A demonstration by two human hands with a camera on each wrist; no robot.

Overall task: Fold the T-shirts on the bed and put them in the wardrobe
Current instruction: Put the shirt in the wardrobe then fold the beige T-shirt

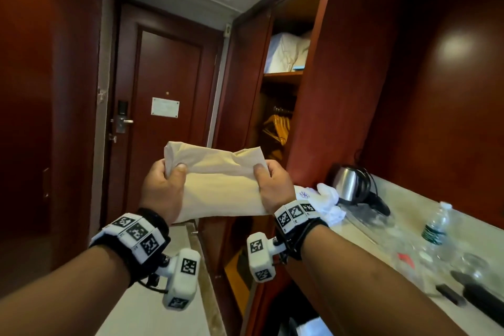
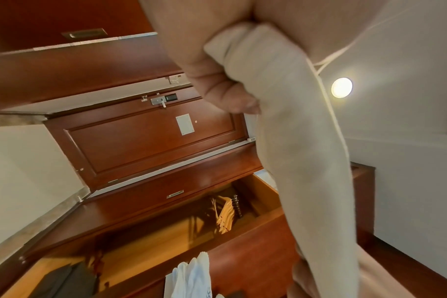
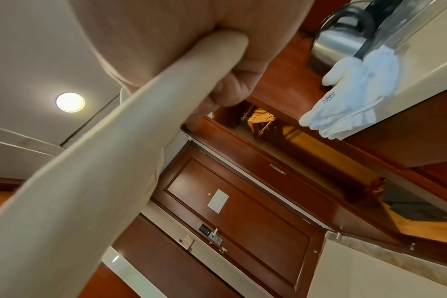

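Note:
A folded beige T-shirt (image 1: 218, 183) is held at chest height in front of the open wardrobe (image 1: 283, 82). My left hand (image 1: 163, 188) grips its left edge, thumb on top. My right hand (image 1: 272, 185) grips its right edge the same way. In the left wrist view the beige T-shirt (image 2: 293, 141) runs down the frame from my left hand (image 2: 212, 66). The right wrist view shows the same T-shirt (image 3: 89, 181) gripped by my right hand (image 3: 230, 80). The wardrobe's upper shelf holds white bedding (image 1: 286, 52); wooden hangers (image 1: 278, 125) hang below it.
The wardrobe's open door (image 1: 343, 63) stands just right of the shirt. A stone counter (image 1: 409, 215) on the right carries a steel kettle (image 1: 349, 183), white cloths (image 1: 327, 202) and a water bottle (image 1: 436, 224). The room's entrance door (image 1: 163, 123) is straight ahead.

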